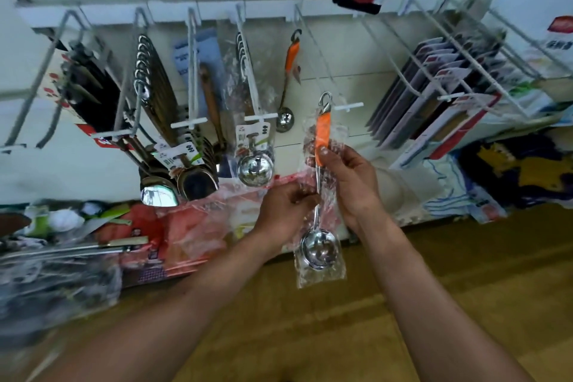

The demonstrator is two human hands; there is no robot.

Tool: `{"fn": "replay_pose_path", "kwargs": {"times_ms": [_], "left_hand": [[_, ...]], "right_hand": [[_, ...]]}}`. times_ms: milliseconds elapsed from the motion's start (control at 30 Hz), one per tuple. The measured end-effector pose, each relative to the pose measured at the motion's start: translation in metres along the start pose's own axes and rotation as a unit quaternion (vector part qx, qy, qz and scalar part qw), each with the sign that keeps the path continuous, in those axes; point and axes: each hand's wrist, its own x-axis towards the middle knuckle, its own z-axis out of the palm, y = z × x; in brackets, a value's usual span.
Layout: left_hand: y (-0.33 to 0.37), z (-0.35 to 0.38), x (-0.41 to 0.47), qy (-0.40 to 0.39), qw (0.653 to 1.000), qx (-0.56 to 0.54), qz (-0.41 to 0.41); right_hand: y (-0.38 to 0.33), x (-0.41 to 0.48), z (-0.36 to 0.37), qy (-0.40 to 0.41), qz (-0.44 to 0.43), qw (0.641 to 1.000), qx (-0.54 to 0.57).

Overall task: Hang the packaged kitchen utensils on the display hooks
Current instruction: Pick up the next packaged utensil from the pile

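Note:
An orange-handled steel ladle in a clear plastic bag (pixel 319 250) hangs upright between my hands. My right hand (pixel 350 183) pinches its orange handle. My left hand (pixel 283 211) grips the bag around the shaft lower down. The ladle's metal ring sits right at the tip of a white wire display hook (pixel 313 49); whether it is threaded on I cannot tell. Further back on that same hook hangs another orange-handled ladle (pixel 290 80).
Neighbouring hooks carry spoons (pixel 155 93), a bagged steel scoop (pixel 255 161) and boxed knives (pixel 86 84); flat packs (pixel 434 93) fill the right hooks. Loose bagged utensils (pixel 130 245) lie on the shelf below left. Wooden floor (pixel 434 288) lies beneath.

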Motion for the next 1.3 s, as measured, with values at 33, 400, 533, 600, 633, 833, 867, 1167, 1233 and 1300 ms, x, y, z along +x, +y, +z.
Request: {"fn": "replay_pose_path", "kwargs": {"times_ms": [33,400,533,600,633,833,867,1167,1233,1300], "left_hand": [[0.001,0.0,0.003,0.006,1.0,-0.001,-0.001],[0.023,-0.006,0.079,0.086,0.996,-0.033,-0.008],[0.032,-0.008,0.102,0.091,0.995,-0.049,-0.014],[0.033,-0.009,0.111,0.095,0.994,-0.051,-0.019],[0.034,-0.009,0.115,0.094,0.994,-0.054,-0.024],[0.031,-0.016,0.122,0.082,0.991,-0.092,-0.057],[0.028,-0.017,0.117,0.082,0.991,-0.09,-0.061],[-0.024,-0.076,0.059,0.127,0.991,0.001,-0.046],[-0.037,-0.103,0.043,0.147,0.987,0.047,-0.046],[-0.052,-0.134,0.026,0.177,0.977,0.111,-0.038]], "right_hand": [[0.0,0.004,0.002,-0.001,0.001,1.0,-0.004],[-0.012,0.087,0.035,0.022,-0.04,0.998,-0.053],[-0.017,0.112,0.041,-0.004,-0.053,0.997,-0.063],[-0.021,0.122,0.043,-0.005,-0.049,0.997,-0.067],[-0.021,0.126,0.044,-0.009,-0.049,0.996,-0.068],[-0.019,0.142,0.042,-0.019,-0.035,0.997,-0.066],[-0.018,0.145,0.041,-0.017,-0.041,0.996,-0.083],[-0.012,0.151,0.056,-0.012,-0.058,0.965,-0.255],[0.004,0.133,0.062,0.044,-0.043,0.924,-0.378],[0.041,0.105,0.064,0.053,-0.08,0.884,-0.458]]}}
